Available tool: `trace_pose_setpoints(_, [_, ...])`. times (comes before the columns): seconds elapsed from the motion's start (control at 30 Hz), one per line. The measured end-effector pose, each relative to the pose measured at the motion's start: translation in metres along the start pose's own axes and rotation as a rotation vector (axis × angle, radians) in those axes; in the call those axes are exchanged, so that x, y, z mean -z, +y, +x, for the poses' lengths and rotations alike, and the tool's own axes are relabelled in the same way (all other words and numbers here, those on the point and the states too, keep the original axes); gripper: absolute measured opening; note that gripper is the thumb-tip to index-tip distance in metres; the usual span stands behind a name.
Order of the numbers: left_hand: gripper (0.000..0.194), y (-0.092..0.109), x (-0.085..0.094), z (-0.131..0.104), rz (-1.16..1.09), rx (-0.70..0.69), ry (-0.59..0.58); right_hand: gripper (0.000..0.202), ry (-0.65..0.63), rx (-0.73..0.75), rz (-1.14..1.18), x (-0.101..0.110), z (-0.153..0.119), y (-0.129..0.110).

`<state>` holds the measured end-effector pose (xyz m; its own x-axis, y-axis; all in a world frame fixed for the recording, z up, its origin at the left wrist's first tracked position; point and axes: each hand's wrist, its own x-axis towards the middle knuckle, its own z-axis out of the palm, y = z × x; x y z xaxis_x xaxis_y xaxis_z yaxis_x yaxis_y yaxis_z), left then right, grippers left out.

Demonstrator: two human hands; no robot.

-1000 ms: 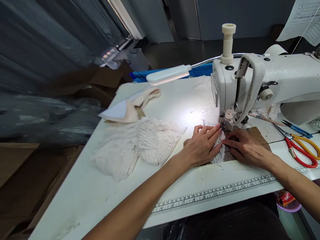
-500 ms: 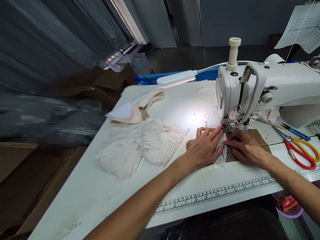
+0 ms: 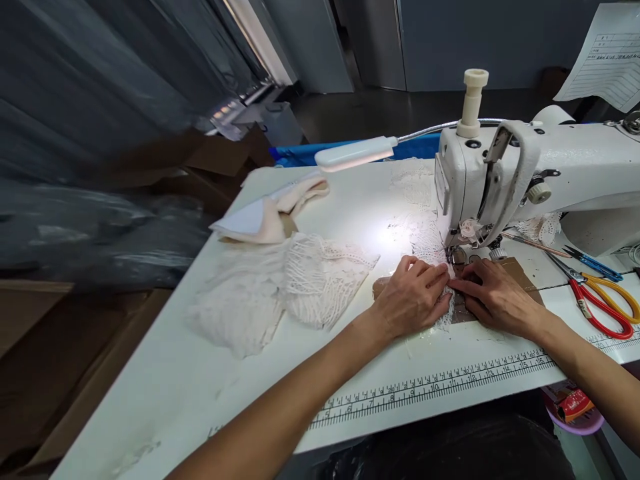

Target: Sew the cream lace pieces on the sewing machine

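White fringed lace lies under the presser foot of a white sewing machine. My left hand rests on it from the left, its bent fingertips gripping the lace just in front of the foot. From the right, my right hand has its thumb and fingers closed at the lace's edge, close to the left fingertips. Beneath the right hand is a brown plate. More lace spreads behind the needle. Fingers hide part of the lace between the hands.
A heap of white lace and folded cream cloth lie on the left. Red-and-yellow-handled scissors and blue snips lie right. A lamp shines from behind. A printed ruler runs along the front edge.
My left fingers have drawn in and bent a little, and both hands now meet closer at the lace. Less lace shows in front of them. The view has shifted slightly.
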<state>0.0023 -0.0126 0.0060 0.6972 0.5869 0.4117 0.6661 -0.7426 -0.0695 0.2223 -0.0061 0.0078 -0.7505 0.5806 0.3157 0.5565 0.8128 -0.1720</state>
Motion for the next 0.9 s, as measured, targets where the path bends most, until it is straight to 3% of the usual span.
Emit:
trace_pose_setpoints(0.33, [0.039, -0.005, 0.001, -0.001, -0.142, 0.115, -0.049, 0.037, -0.058, -0.079, 0.042, 0.0, 0.007, -0.001])
trace_pose_setpoints(0.63, [0.04, -0.002, -0.004, 0.003, -0.037, 0.189, -0.12, 0.038, -0.077, -0.148, 0.005, -0.006, 0.012, 0.001])
trace_pose_setpoints(0.77, [0.038, -0.003, -0.006, 0.006, -0.031, 0.19, -0.054, 0.037, -0.004, -0.15, 0.108, -0.003, 0.008, 0.003])
trace_pose_setpoints(0.9, [0.034, -0.024, -0.002, 0.018, 0.007, 0.22, 0.01, 0.04, 0.029, -0.257, 0.211, 0.006, -0.001, 0.005])
